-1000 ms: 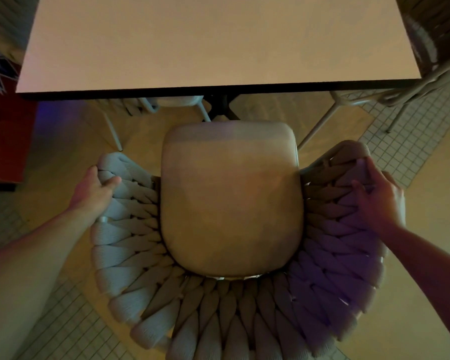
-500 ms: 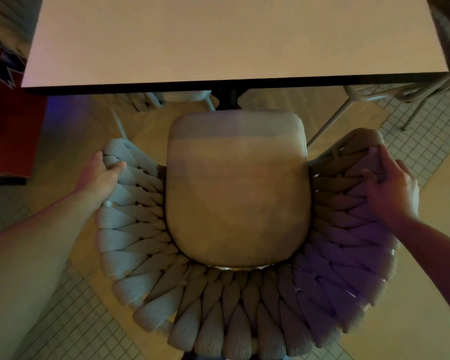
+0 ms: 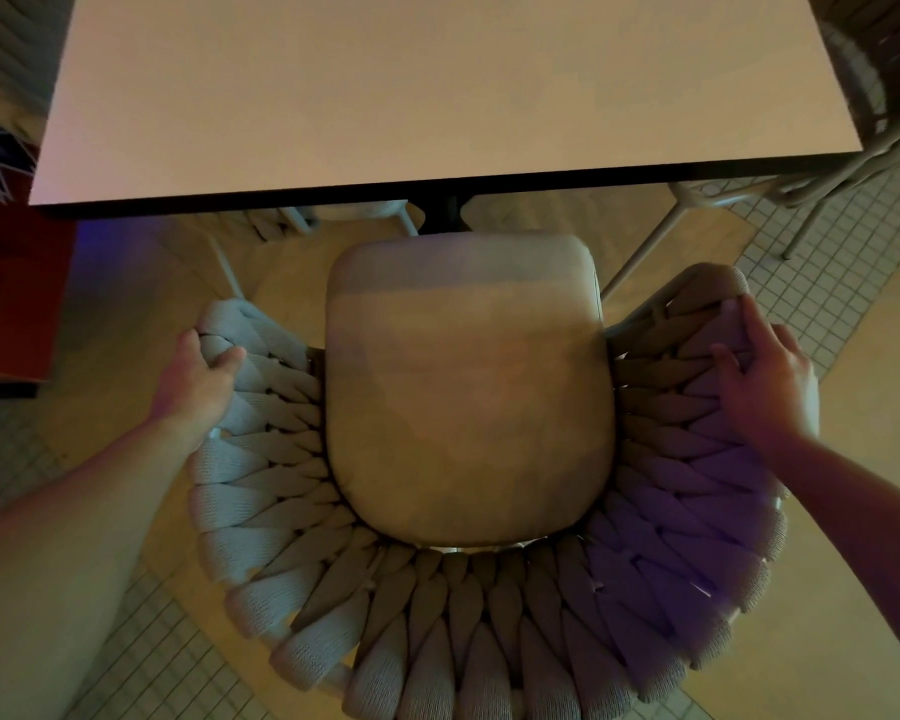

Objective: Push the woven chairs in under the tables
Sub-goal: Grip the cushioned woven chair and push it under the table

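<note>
Two bare hands grip one woven chair [image 3: 468, 631] seen from above; left hand [image 3: 198, 379] clasps the left armrest near its front end, thumb over the inner weave, fingers wrapped outside; right hand [image 3: 765, 376] closes on the right armrest, fingers spread across the rope bands. Chair faces the table [image 3: 385, 96]; its seat cushion [image 3: 463, 387] lies just short of the table's near edge, not yet under it; table pedestal [image 3: 445, 213] visible beyond the cushion. Second chair [image 3: 874, 148] stands at the table's right corner; floor [image 3: 827, 262] partly tiled.
</note>
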